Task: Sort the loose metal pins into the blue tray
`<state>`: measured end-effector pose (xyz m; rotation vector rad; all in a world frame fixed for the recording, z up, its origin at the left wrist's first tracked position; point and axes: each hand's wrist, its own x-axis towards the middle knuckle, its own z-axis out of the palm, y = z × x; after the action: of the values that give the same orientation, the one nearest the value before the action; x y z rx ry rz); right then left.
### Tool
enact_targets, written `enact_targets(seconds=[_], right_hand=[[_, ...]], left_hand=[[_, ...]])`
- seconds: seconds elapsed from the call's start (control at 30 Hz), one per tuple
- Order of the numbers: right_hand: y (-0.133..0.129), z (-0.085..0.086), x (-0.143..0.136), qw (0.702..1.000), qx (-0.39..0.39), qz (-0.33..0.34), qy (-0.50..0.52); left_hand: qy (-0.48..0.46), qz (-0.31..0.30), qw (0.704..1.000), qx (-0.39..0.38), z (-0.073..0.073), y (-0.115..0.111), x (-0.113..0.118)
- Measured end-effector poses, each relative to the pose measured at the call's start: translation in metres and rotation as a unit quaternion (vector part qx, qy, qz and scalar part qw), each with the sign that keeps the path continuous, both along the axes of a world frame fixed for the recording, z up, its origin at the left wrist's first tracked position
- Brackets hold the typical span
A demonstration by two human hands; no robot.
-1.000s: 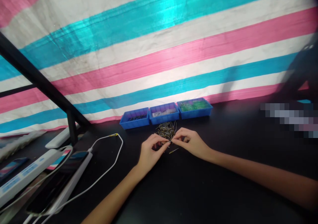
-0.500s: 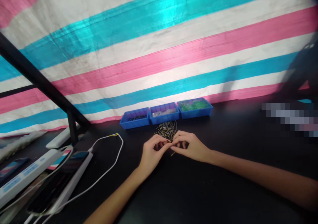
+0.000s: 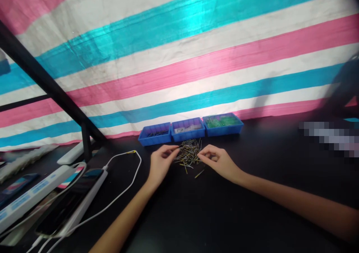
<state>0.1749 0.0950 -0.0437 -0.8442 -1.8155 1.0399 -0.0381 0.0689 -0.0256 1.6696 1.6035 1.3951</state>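
Observation:
A loose pile of thin metal pieces (image 3: 189,151), silvery and brass-coloured like small drill bits or screws, lies on the black table. At the left edge of the pile, my left hand (image 3: 161,162) is closed in a pinch, with thumb and forefinger tips close together. My right hand (image 3: 221,163) pinches at the right edge, its other fingers curled in. What either pinch holds, if anything, is too small to make out. One single metal piece (image 3: 199,173) lies apart, in front of the pile.
Behind the pile stand three blue bins: one with dark thin pieces (image 3: 155,139), one with clear pieces (image 3: 187,133), one with green pieces (image 3: 223,130). At left are a phone (image 3: 70,204), a white power strip (image 3: 30,193), a looped white cable (image 3: 123,192) and a black frame (image 3: 56,96).
My hands, which met fingertip to fingertip in front of the pile, have drawn apart to its two sides. The pile now shows between them. The view has shifted slightly.

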Motion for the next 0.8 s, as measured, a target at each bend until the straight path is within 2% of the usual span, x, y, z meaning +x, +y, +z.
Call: enact_targets(seconds=[0.1,0.23,0.4,0.53,0.67,0.8], right_hand=[[0.002,-0.002,0.0,1.0,-0.01,0.0,-0.006],[0.003,-0.005,0.0,1.0,-0.017,0.004,-0.018],[0.001,-0.002,-0.001,0.999,-0.029,0.005,-0.036],[0.001,-0.001,-0.001,0.999,-0.024,0.004,-0.047],[0.001,-0.002,-0.001,0.999,-0.009,-0.009,-0.051],[0.002,-0.002,0.0,0.993,0.036,-0.068,-0.089]], left_hand=[[-0.099,0.085,0.991,0.007,0.001,0.015,-0.026],[-0.201,0.148,0.968,0.031,-0.001,0.028,-0.057],[-0.233,0.131,0.963,0.041,0.002,0.033,-0.078],[-0.25,0.082,0.964,0.048,0.008,0.034,-0.081],[-0.191,0.017,0.978,0.079,0.017,0.028,-0.069],[0.012,-0.034,0.993,0.11,0.022,0.01,-0.038]])
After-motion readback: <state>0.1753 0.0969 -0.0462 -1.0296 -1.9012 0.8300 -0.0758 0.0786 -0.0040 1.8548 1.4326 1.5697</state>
